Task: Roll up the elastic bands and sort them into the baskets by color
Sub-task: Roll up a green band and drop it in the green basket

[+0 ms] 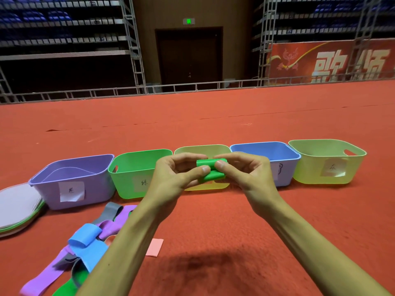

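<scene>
A green elastic band (210,170), partly rolled, is held up in front of the baskets. My left hand (177,174) pinches its left side and my right hand (241,169) pinches its right side. On the red carpet stands a row of baskets: purple (72,182), green (132,174), a yellow one (201,151) mostly hidden behind my hands, blue (267,151) and another yellow one (327,161). Each visible front carries a paper label. A pile of loose bands (89,240) in blue, purple, grey, green and pink lies at lower left.
A stack of flat round lids or discs (19,206) lies left of the purple basket. A pink band end (154,247) pokes out beside my left forearm. Red carpet stretches behind the baskets to a metal truss rail (192,86) and stands.
</scene>
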Demonstrator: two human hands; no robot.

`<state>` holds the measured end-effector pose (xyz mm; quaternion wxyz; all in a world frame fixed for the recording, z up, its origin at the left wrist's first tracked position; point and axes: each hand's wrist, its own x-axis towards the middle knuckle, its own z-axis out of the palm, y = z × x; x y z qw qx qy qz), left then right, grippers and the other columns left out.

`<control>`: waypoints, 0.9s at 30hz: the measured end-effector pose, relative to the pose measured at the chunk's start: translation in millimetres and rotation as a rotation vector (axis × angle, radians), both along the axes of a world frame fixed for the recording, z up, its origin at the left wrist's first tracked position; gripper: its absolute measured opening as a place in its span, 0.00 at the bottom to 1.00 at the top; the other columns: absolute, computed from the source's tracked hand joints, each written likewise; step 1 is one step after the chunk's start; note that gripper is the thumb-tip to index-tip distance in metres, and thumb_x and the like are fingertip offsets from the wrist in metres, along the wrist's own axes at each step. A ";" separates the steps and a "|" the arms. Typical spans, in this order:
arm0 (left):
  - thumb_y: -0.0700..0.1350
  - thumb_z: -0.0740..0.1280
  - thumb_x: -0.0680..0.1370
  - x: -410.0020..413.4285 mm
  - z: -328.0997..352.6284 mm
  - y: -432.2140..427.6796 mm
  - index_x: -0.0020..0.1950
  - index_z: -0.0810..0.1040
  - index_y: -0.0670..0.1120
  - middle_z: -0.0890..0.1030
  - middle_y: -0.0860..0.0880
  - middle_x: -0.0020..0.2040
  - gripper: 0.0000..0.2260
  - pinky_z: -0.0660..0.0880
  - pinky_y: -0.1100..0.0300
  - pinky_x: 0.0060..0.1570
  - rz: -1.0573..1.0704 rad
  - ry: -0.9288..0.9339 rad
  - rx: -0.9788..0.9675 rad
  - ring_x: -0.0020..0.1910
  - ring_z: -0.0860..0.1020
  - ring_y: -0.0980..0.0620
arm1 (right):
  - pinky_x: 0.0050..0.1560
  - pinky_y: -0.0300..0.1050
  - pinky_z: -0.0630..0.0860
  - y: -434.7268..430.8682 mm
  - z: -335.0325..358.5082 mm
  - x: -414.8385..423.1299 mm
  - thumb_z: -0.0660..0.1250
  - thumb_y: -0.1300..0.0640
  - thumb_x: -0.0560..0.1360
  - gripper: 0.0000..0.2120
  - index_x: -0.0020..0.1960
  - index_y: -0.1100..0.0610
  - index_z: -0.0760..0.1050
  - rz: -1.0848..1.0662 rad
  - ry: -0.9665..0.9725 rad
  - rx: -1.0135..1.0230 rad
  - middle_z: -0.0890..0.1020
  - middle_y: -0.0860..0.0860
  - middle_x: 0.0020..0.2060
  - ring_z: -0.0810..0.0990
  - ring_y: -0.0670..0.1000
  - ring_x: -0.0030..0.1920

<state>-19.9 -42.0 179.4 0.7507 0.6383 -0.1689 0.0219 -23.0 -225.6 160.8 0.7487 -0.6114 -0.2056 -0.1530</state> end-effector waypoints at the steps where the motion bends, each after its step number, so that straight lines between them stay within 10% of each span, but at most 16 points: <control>1: 0.38 0.77 0.70 -0.6 0.2 -0.6 0.54 0.83 0.37 0.87 0.39 0.49 0.14 0.82 0.59 0.45 -0.011 0.018 -0.024 0.46 0.85 0.47 | 0.44 0.45 0.83 -0.3 -0.7 -0.1 0.73 0.67 0.75 0.07 0.53 0.64 0.84 0.008 -0.007 0.006 0.88 0.60 0.45 0.88 0.57 0.44; 16: 0.35 0.80 0.63 3.0 -17.9 5.4 0.51 0.82 0.40 0.86 0.39 0.45 0.19 0.82 0.59 0.42 0.059 0.020 -0.046 0.42 0.85 0.47 | 0.43 0.49 0.84 2.3 -12.5 5.4 0.76 0.54 0.70 0.16 0.50 0.65 0.85 0.087 0.248 -0.020 0.85 0.59 0.38 0.83 0.55 0.37; 27: 0.39 0.79 0.62 8.0 -34.1 11.0 0.52 0.84 0.36 0.86 0.42 0.42 0.20 0.82 0.58 0.49 0.092 0.103 -0.023 0.45 0.83 0.47 | 0.45 0.45 0.82 8.0 -30.2 14.6 0.76 0.71 0.71 0.11 0.53 0.68 0.84 0.032 0.095 -0.091 0.86 0.65 0.43 0.85 0.54 0.42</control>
